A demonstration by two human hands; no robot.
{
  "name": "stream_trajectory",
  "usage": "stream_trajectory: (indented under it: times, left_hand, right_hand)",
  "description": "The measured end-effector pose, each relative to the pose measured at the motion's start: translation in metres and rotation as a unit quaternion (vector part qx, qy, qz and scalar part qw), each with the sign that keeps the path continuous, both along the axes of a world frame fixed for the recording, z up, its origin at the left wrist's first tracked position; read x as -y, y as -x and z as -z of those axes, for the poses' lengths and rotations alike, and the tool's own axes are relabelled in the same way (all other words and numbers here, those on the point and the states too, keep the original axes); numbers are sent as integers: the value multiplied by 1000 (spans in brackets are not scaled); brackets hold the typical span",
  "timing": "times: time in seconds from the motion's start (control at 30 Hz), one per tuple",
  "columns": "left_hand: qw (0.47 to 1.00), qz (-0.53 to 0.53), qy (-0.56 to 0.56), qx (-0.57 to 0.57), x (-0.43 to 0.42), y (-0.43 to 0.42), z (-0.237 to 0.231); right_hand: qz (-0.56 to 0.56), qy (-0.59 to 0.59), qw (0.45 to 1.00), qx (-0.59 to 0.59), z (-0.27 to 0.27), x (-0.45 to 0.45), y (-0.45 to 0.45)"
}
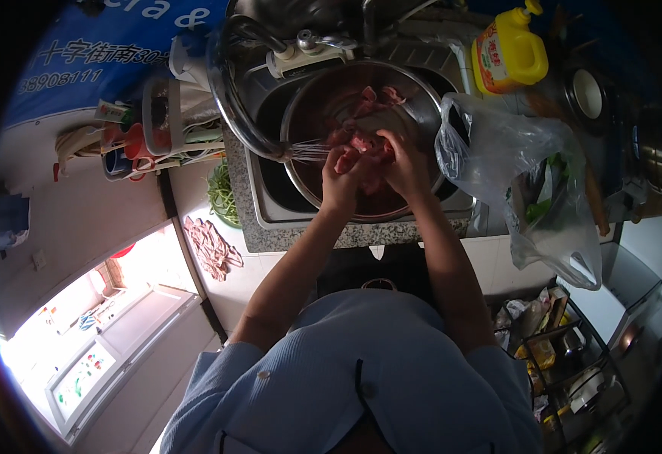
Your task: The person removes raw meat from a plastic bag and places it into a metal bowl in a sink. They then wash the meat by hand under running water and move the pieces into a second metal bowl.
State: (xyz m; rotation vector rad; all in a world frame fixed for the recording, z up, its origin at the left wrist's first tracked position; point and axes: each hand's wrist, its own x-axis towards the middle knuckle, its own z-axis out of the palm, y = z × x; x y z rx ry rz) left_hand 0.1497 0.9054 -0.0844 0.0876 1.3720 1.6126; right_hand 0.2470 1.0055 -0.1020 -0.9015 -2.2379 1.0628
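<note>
A wide metal basin (421, 102) rests over the sink, with pieces of raw meat (365, 142) and reddish liquid inside. Water runs from the curved metal faucet (234, 108) towards my hands. My left hand (339, 173) is closed around a piece of meat at the middle of the basin. Close beside it, my right hand (402, 162) has its fingers curled over more of the meat. More meat lies beyond both hands, near the basin's far side. The undersides of both hands are hidden.
Right of the basin, a clear plastic bag (495, 153) with green vegetables lies on the counter, below a yellow pump bottle (509, 54). Granite edging (285, 238) borders the sink's near side. Green beans (224, 193) and a crumpled cloth (211, 247) are at lower left; a black rack (569, 363) stands lower right.
</note>
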Motion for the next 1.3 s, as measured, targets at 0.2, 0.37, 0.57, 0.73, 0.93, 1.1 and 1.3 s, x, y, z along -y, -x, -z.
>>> stream_trajectory:
  times: [0.2,0.37,0.57,0.73,0.93,1.1,1.3]
  left_hand:
    - [984,0,21,176,-3,5,-14]
    - [985,-29,-20,169,3,0,-6]
    - [995,-74,-20,-63,-2,-18,-18]
    - [932,2,60,-358,5,-22,-21]
    - [997,73,-20,-7,15,-7,-21]
    - [982,161,44,89,7,5,-1]
    - [921,304,96,223,4,3,40]
  right_hand:
    - [-18,-67,997,13,-11,-6,-6]
    - [-13,-60,992,112,-15,-6,3]
    - [-14,-14,996,86,2,-7,15]
    - [-29,12,981,193,9,-12,19]
    - [-44,-46,994,90,-9,-14,4]
    - [-93,-100,988,65,-12,-4,-2]
    - [-150,-129,972,129,-19,0,-1]
